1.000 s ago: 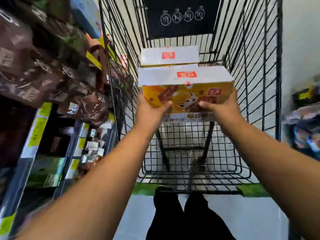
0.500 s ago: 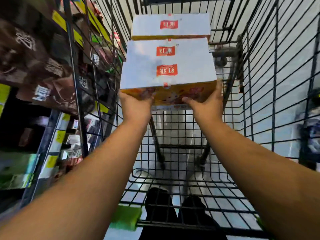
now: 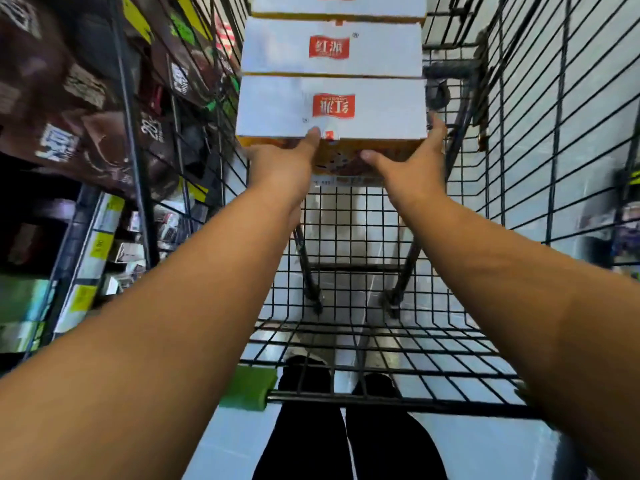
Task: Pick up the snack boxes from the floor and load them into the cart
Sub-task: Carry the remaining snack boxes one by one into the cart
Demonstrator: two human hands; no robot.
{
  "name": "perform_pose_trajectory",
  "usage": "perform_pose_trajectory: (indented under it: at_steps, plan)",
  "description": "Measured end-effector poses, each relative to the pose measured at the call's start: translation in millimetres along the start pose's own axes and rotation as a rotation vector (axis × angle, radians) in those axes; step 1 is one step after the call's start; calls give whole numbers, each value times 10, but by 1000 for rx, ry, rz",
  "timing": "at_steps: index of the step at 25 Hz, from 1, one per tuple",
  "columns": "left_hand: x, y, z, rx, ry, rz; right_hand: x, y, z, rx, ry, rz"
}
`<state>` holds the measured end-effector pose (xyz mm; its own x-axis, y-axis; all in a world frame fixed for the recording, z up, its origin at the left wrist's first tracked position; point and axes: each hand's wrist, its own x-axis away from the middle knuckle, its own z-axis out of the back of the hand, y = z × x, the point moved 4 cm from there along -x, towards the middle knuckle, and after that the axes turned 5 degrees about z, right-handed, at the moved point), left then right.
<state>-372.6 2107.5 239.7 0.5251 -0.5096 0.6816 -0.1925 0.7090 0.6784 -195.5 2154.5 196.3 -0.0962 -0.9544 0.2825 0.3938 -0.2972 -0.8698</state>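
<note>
I hold a snack box (image 3: 277,109), white on top with a red label and an orange printed front, inside the black wire cart (image 3: 346,244). My left hand (image 3: 284,164) grips its near left corner, thumb on the top edge. My right hand (image 3: 412,161) grips the near right corner. The box sits low in the basket, right behind a second snack box (image 3: 277,50) of the same kind. A third snack box (image 3: 381,3) lies beyond that, cut off by the top of the frame.
Store shelves (image 3: 86,237) with brown bags and yellow price tags run close along the cart's left side. The cart's handle bar with a green grip (image 3: 247,393) crosses in front of my dark trouser legs (image 3: 346,427). Pale floor tiles show at the right.
My hands have carried the box forward and down into the cart, up against the box that lay there. My head has tipped lower, so the boxes sit higher in view.
</note>
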Motion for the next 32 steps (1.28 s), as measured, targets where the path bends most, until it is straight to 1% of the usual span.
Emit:
perform_pose_trajectory:
  at_steps: [1, 3, 6, 9, 13, 15, 17, 19, 20, 22, 24, 26, 29, 31, 32]
  plan:
    - [83, 78, 33, 42, -46, -8, 26, -122, 44, 32, -6, 29]
    - [270, 287, 134, 52, -98, -45, 84, -425, 127, 122, -28, 94]
    - [640, 732, 332, -26, -175, -121, 180, -1062, 292, 180, -104, 184]
    - [1131, 1331, 623, -164, -137, -231, 432, -1905, 534, 221, -203, 322]
    - [2111, 2092, 1086, -243, -76, -478, 1075, -3058, 900, 199, -318, 475]
    - [2583, 2335, 1323, -156, -79, -549, 1385, -3588, 1052, 113, -353, 523]
    - [3091, 2532, 1681, 19, -82, -610, 1734, -4126, 1211, -19, -378, 563]
    - [3553, 2658, 2116, 184, -58, -658, 2115, -4666, 1299, -99, -424, 611]
    - [3782, 2702, 2371, 229, -23, -693, 2327, -4920, 1324, -115, -450, 653]
    - [4183, 2762, 2873, 236, 75, -788, 2733, -5368, 1326, -154, -500, 753]
    - [4584, 2726, 3413, 177, 216, -886, 3215, -5757, 1234, -180, -573, 867]
    - [5006, 2539, 3984, 98, 345, -954, 3778, -6016, 1054, -206, -638, 954]
    - [5598, 2069, 4812, 20, 495, -953, 4701, -6188, 761, -258, -787, 1046]
    - [6060, 1637, 5418, 5, 608, -909, 5412, -6203, 469, -251, -911, 1115]
    - [6161, 1569, 5501, -40, 622, -886, 5552, -6191, 448, -234, -936, 1127]
